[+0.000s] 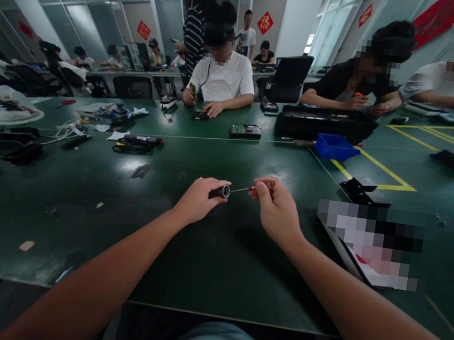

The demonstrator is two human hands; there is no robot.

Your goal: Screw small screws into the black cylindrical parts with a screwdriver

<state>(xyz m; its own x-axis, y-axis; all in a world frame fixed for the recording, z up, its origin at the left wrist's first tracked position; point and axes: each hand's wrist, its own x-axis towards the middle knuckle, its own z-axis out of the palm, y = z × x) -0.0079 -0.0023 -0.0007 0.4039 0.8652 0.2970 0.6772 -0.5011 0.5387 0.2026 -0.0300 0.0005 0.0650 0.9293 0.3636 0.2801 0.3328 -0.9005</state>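
Aligning seems the step: the left hand (198,198) grips a black cylinder (219,192), the right hand (280,210) grasps a screwdriver (253,188) beside it; tip contact is unclear, so next calls for steadiness.

The glossy dark green tabletop (86,240) carries yellow lines (397,188) on its right side, with a blue bin (335,148) beside them, just in front of a long black housing (321,126). Black angular parts (365,193) lie nearer. Left of the bin sits an exposed green circuit board (245,131); farther left, a coiled dark cable (132,146).
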